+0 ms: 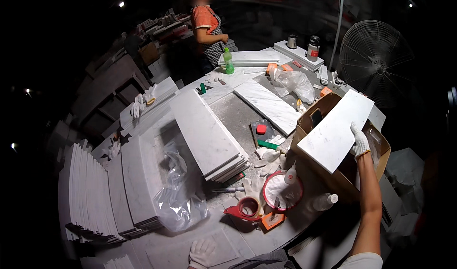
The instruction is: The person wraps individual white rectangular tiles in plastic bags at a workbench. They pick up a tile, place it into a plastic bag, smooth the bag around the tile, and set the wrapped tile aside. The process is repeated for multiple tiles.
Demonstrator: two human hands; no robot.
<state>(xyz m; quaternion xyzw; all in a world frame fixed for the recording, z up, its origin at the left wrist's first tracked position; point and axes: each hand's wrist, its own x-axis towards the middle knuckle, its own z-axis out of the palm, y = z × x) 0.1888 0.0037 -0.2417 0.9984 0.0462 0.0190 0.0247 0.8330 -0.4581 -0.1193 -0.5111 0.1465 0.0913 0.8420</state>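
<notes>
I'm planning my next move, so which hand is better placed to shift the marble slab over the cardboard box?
Probably your right hand: it grips the marble slab by its right edge. Your left hand is well away, near the picture's lower edge.

You had a red tape dispenser point(238, 213) beside a red-rimmed tub point(302, 192) — and, farther off, a green bottle point(228, 63), a standing person point(208, 33) and a wire fan point(378, 68).

Looks down from head height, above and behind the gloved fingers point(354, 128); faces forward past them at near range.
</notes>
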